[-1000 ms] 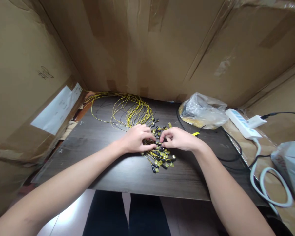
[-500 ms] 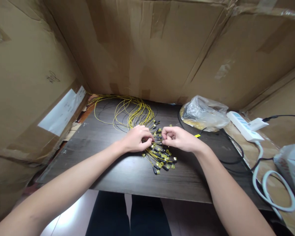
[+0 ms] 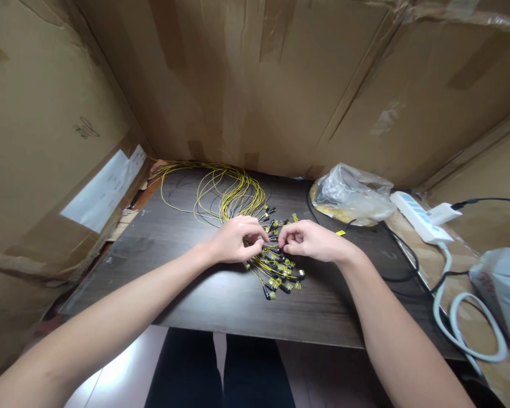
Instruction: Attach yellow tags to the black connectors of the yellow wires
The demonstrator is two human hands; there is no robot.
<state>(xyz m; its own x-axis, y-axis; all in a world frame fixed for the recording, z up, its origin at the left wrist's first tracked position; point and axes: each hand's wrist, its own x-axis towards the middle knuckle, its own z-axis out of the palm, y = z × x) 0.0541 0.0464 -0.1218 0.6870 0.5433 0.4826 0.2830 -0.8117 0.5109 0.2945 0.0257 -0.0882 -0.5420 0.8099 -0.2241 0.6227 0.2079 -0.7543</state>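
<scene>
A bundle of thin yellow wires [image 3: 242,195] curves over the dark table and fans out into several black ends [image 3: 300,275] with small clear-yellow tags [image 3: 274,283]. My left hand [image 3: 240,240] lies over the bundle, its thumb and fingers curled together around some of the wires. Facing it from the right, my right hand [image 3: 308,240] is closed in a pinch at the tip of one black wire end. The fingers partly hide what is between them. More black ends lie just above and below the two hands.
A clear plastic bag [image 3: 351,194] with yellow contents sits at the back right. Beside it are a white power strip [image 3: 420,218] with a plugged-in adapter, a coiled white cord [image 3: 454,328] and black cables. Cardboard walls [image 3: 238,85] enclose the dark table [image 3: 187,300].
My right hand has moved slightly left, closer to my left hand, and its fingertips now meet the black wire end. My left hand stays nearly in place. The view has shifted slightly.
</scene>
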